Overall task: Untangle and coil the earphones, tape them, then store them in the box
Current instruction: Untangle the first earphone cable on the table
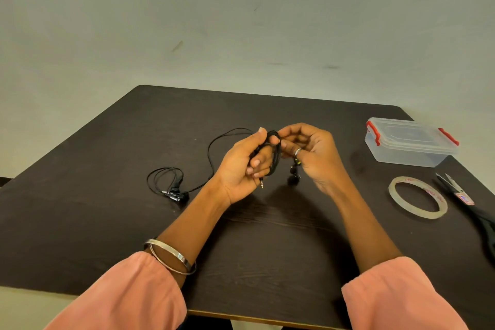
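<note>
- I am holding one pair of earphones point(274, 154) above the surface point(107, 222), already wound into a small black coil, so the untangling and coiling of this pair looks about done.
- The fingers of my left hand point(245, 166) are curling round the coil, with the plug dangling just below my palm.
- My right hand point(312, 154) is pinching the coil from the other side, fingers bent in on the cable, with the earbuds hanging beneath (I judge I am tidying the last loop).
- No tape is showing on the coil, so taping is not yet done; the tape roll point(417, 197) is lying flat on my right, with the scissors point(466, 203) just beside it.
- The box point(409, 142) is sitting near the far right corner with its lid on and its red clips apparently down, so it is awaiting opening before anything goes in.
- A second pair of earphones point(174, 182) is lying loose on my left, half looped, its cable trailing towards my hands, and seemingly needing the same treatment.
</note>
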`<move>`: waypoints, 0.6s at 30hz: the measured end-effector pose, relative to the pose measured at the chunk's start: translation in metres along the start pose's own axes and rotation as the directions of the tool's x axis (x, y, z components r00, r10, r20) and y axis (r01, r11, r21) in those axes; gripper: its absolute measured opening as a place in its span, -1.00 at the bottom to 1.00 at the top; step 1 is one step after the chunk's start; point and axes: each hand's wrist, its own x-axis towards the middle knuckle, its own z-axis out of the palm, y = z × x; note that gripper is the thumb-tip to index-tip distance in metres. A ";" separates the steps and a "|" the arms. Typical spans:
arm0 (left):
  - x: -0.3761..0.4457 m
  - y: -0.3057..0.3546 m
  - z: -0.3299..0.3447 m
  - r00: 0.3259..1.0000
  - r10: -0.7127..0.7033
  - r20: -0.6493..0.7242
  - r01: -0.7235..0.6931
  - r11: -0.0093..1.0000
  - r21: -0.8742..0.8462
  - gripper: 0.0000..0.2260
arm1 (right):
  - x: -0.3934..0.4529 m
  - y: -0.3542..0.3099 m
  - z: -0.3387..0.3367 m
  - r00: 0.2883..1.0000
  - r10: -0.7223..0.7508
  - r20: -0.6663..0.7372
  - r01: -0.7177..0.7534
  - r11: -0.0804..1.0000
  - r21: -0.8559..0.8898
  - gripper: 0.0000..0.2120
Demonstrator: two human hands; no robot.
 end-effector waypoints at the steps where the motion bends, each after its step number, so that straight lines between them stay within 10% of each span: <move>1: 0.001 0.001 -0.001 1.000 0.002 -0.006 -0.003 0.999 -0.032 -0.67 | -0.001 0.002 0.004 1.000 0.017 -0.007 -0.017 1.000 0.008 -0.84; 18: 0.001 0.003 -0.004 0.973 0.085 -0.217 -0.068 0.994 0.085 -0.71 | -0.008 0.005 0.016 0.966 0.232 0.113 -0.252 0.942 0.221 -0.80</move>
